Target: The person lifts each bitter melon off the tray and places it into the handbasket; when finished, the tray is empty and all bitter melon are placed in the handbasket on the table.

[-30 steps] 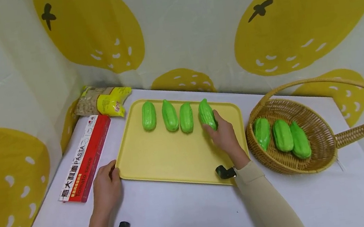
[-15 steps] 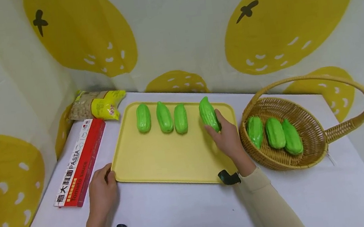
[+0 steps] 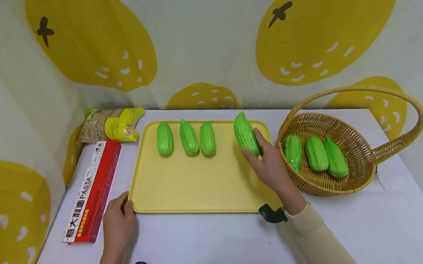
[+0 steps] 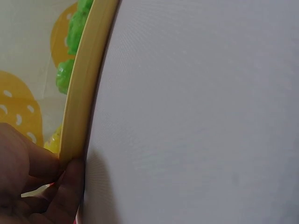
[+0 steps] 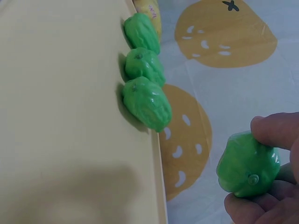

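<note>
My right hand (image 3: 269, 164) holds a green bitter melon (image 3: 245, 134) between thumb and fingers, above the right part of the yellow tray (image 3: 187, 188). In the right wrist view that bitter melon (image 5: 247, 165) is gripped from the side, blunt end toward the camera. A row of three more lies along the tray's far side: a left bitter melon (image 3: 164, 139), a middle bitter melon (image 3: 189, 138) and a right bitter melon (image 3: 207, 139). At the tray's near left corner, my left hand (image 3: 118, 220) pinches the rim, its thumb and fingertips meeting the edge (image 4: 77, 135) in the left wrist view.
Right of the tray stands a wicker basket (image 3: 362, 152) with a tall arched handle and three bitter melons (image 3: 316, 154) inside. On the left lie a red and white pasta box (image 3: 93, 192) and a yellow snack-like bag (image 3: 112, 123). Patterned cloth (image 3: 197, 26) hangs behind the table.
My right hand has raised the bitter melon from the tray and shifted it rightward, away from the row. The left hand stays at the tray corner. The head view has shifted slightly.
</note>
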Demonstrator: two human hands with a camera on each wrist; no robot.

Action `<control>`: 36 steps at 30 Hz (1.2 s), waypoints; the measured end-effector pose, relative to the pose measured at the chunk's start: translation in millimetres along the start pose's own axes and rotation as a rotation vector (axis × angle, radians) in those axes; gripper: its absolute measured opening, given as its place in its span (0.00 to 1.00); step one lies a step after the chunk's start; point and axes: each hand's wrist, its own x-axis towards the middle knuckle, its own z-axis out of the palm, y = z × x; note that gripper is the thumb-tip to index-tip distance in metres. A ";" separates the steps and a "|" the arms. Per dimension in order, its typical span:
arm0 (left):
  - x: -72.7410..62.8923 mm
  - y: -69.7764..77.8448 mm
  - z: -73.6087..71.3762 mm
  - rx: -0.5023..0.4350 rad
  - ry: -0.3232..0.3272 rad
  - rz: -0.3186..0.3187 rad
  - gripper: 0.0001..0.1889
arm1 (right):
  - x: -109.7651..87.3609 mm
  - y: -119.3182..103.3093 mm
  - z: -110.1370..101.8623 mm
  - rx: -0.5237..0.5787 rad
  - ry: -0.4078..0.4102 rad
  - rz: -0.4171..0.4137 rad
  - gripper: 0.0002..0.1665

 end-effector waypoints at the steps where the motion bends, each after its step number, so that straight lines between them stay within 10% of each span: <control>1: -0.2 -0.3 0.4 0.001 -0.002 -0.001 0.23 | -1.8 0.0 -1.0 0.004 0.000 0.001 0.46; 36: 0.3 -0.7 0.5 -0.009 -0.005 -0.008 0.23 | -54.5 12.4 -42.2 -0.056 0.133 0.053 0.42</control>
